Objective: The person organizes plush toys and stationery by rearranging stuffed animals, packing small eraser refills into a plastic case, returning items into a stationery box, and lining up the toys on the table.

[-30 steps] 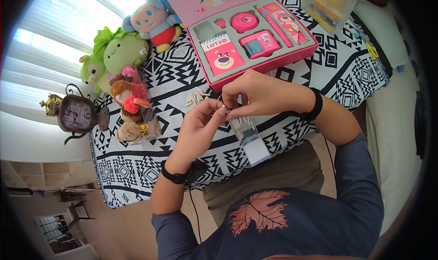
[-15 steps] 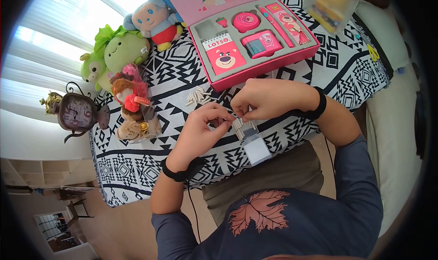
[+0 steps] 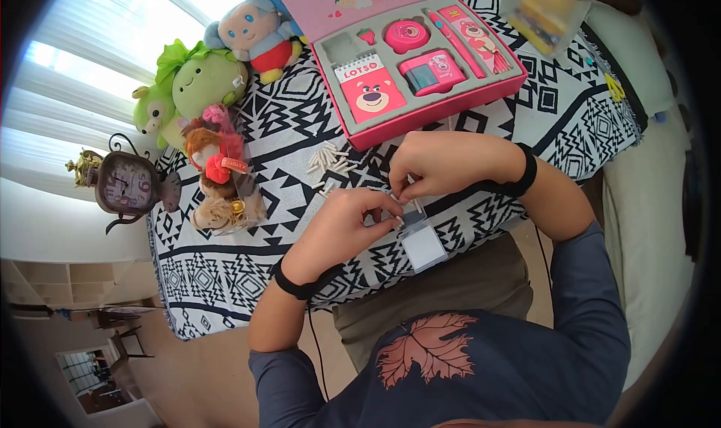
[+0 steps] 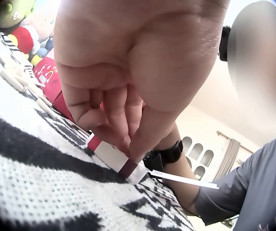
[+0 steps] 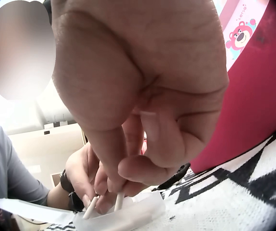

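A small clear box [image 3: 412, 215] with its white lid flap [image 3: 424, 248] folded out lies on the patterned cloth. My left hand [image 3: 338, 229] is at its left side; in the right wrist view its fingertips pinch a short white stick [image 5: 91, 209]. Over the box's far edge, my right hand [image 3: 454, 163] pinches another white stick [image 5: 119, 201] between thumb and finger, its lower end inside the clear box [image 5: 145, 211]. The left wrist view shows the box's red-and-white side [image 4: 110, 158] below the left fingertips. Several loose white sticks [image 3: 328, 158] lie beyond the left hand.
Behind the hands stands an open pink gift box [image 3: 435, 105] with stationery. Plush toys [image 3: 206, 84], packaged dolls [image 3: 218, 169] and a clock [image 3: 128, 184] line the left. At the back right are a pouch [image 3: 537, 22] and yellow scissors [image 3: 614, 87].
Both hands have moved apart and down to the small box, the left one rightward. Fewer sticks show in the box, and more lie loose beside the pile.
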{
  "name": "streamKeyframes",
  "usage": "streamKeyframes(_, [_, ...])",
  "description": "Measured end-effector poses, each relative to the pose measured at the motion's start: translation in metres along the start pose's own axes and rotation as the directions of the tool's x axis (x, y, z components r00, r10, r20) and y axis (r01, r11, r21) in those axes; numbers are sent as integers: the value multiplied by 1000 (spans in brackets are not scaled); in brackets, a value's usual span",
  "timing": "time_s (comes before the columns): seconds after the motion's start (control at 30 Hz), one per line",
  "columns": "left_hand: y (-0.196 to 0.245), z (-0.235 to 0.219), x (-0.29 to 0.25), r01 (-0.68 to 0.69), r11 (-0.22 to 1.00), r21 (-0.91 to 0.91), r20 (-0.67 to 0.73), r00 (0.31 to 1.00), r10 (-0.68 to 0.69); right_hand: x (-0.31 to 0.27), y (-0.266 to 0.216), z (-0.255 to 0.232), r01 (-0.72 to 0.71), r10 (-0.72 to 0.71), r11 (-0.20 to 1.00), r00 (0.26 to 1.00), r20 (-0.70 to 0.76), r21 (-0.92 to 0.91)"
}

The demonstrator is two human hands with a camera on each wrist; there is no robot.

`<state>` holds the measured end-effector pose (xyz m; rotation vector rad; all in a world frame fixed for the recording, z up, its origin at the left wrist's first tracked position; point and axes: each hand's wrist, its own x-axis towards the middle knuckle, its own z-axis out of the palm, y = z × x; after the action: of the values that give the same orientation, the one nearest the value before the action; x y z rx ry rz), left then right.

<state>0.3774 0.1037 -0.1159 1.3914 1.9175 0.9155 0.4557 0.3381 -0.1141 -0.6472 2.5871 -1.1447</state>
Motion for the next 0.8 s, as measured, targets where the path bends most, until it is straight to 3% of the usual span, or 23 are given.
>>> streamKeyframes(0.17, [-4, 0, 0, 17, 1000, 24, -85, 996, -15, 0, -4, 2, -40, 41, 999, 999, 29, -29])
streamKeyframes(0.27, [-7, -2, -3, -15, 997, 72, -59, 998, 19, 0, -9, 1, -104, 102, 993, 994, 41, 57])
streamKeyframes(0.33, [-2, -4, -3, -1, 995, 97, -37, 999, 4, 1, -16, -1, -228, 208, 964, 967, 145, 138])
streamKeyframes(0.57, [-3, -1, -5, -3, 986, 167, -7, 1000, 4, 2, -14, 4, -134, 119, 988, 980, 162, 80])
streamKeyframes(0.8, [-1, -2, -4, 12, 990, 141, 0, 1000, -12, 2, -18, 4, -240, 206, 957, 958, 201, 163])
